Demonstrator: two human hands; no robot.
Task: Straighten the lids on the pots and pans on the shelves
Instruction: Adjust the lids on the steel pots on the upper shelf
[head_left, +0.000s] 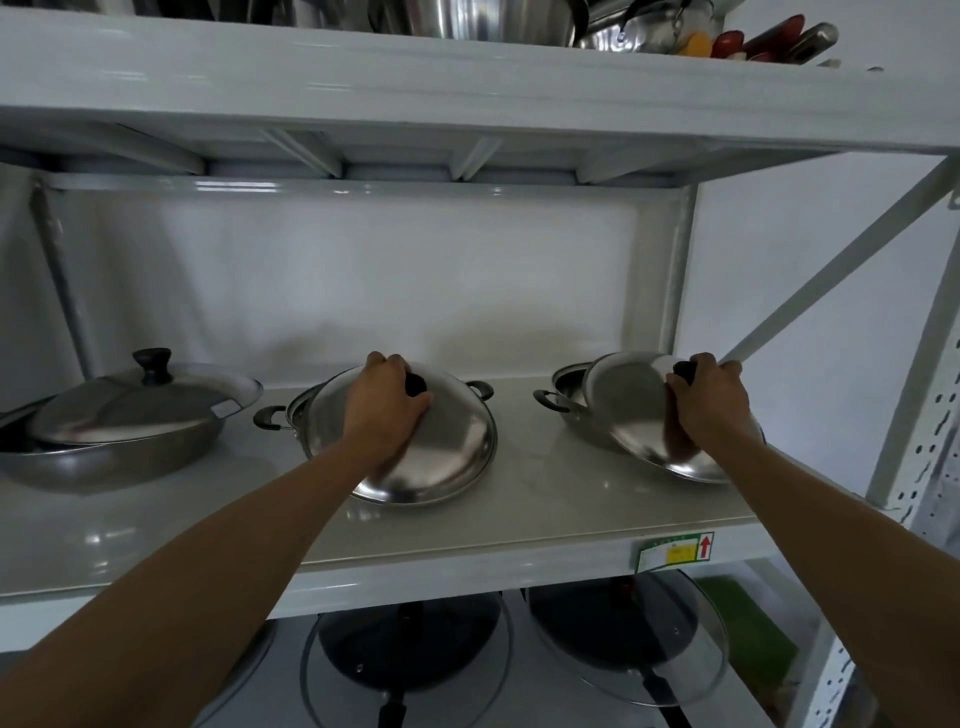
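On the middle shelf (545, 525) stand two steel pots with black side handles. My left hand (387, 410) grips the black knob of the middle pot's steel lid (447, 457), which tilts toward me and hangs over the front rim of its pot (296, 415). My right hand (714, 397) holds the black knob of the right pot's lid (636, 410), also tilted forward off its pot (569, 392). At the far left a wok (109, 460) carries a steel lid (135, 402) with a black knob, sitting askew.
The shelf above (415, 78) holds steel pots and red-handled utensils (769, 41). Below, two dark pans with glass lids (628, 639) lie on the lower shelf. A white upright post (670, 270) and a diagonal brace (841, 260) stand at the right.
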